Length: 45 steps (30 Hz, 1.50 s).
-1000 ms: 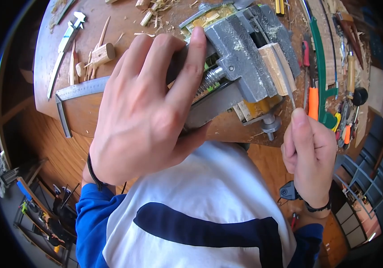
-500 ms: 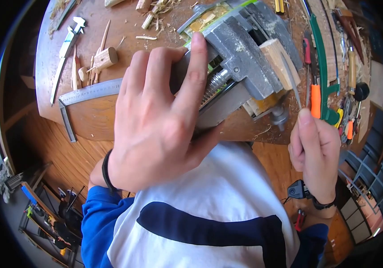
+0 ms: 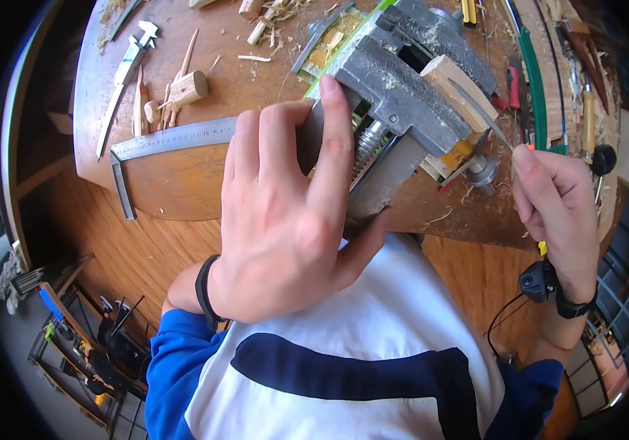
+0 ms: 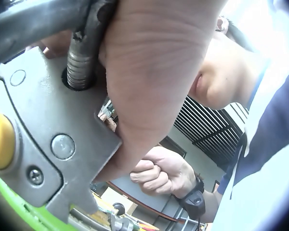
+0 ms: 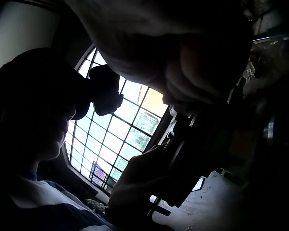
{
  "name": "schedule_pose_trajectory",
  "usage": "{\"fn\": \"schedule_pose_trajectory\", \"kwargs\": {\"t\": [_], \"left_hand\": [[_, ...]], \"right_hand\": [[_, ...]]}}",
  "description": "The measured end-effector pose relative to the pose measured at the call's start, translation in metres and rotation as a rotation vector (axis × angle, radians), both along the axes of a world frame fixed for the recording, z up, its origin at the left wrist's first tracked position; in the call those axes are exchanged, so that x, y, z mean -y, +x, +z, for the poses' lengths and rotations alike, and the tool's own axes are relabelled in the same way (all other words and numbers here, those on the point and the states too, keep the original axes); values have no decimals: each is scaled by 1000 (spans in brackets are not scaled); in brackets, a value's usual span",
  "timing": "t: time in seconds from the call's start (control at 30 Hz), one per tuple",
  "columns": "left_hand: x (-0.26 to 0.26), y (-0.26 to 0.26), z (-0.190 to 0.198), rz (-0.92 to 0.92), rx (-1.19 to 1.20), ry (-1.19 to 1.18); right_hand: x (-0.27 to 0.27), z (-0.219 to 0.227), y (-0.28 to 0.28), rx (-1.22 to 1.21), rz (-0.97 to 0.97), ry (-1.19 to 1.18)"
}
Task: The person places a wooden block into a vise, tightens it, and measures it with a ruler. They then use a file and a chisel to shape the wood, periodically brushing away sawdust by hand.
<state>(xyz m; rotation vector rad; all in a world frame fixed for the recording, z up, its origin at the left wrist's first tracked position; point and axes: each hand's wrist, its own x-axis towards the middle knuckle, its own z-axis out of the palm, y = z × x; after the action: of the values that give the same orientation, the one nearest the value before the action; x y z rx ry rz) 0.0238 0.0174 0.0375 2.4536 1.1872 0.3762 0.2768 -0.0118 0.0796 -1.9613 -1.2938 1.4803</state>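
A grey metal vise [image 3: 402,103] lies on the bench, clamping a pale wood block [image 3: 450,81]. My left hand [image 3: 285,213] grips the near end of the vise, fingers bent over it, thumb at the lower side. In the left wrist view that hand [image 4: 149,72] covers part of the vise plate [image 4: 43,110], beside its threaded screw [image 4: 79,62]. Between thumb and fingers my right hand [image 3: 560,198] pinches one end of a thin grey metal tool [image 3: 501,137]; its other end lies across the block's face. The right wrist view is too dark to show the tool.
Left on the bench are calipers [image 3: 125,70], a metal square [image 3: 175,138] and small carved wood pieces [image 3: 188,89]. A green saw [image 3: 534,88], a pink-handled tool [image 3: 513,88] and other hand tools lie right. Wood shavings are scattered about.
The whole head view has shifted, carrying bench items rightward. Relative to the vise, my right hand has moved outward and up, and the thin tool slants more. My left hand keeps its hold.
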Motion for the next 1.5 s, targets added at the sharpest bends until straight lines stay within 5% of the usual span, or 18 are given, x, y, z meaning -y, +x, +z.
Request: {"fn": "schedule_pose_trajectory", "kwargs": {"t": [0.33,0.47,0.57,0.67,0.73,0.77,0.9,1.2,1.3,1.43,1.5], "left_hand": [[-13,-33,-4,-99,187,-193],[-32,-34,-7,152,478,-600],[-61,-30,-7,-91,351,-239],[-94,-17,-16,-330,617,-97],[-100,-11,-21,-296,333,207],[-127,-13,-20,-581,286,151],[-121,13,-16,-705,401,-208],[-101,2,-31,-571,565,-177],[-81,-12,-13,-446,277,-120],[-44,-9,-21,-212,528,-244],[-42,-11,-18,-292,572,-206]], "right_hand": [[19,-15,49,36,142,207],[25,-23,60,-12,115,345],[26,-23,46,60,101,349],[20,-13,38,85,127,268],[18,-10,35,76,16,183],[18,-13,34,91,-4,225],[19,-16,34,55,56,255],[7,-10,26,114,191,245],[-2,-8,22,124,260,221],[-3,-15,11,114,309,298],[-4,-14,9,119,330,303]]}}
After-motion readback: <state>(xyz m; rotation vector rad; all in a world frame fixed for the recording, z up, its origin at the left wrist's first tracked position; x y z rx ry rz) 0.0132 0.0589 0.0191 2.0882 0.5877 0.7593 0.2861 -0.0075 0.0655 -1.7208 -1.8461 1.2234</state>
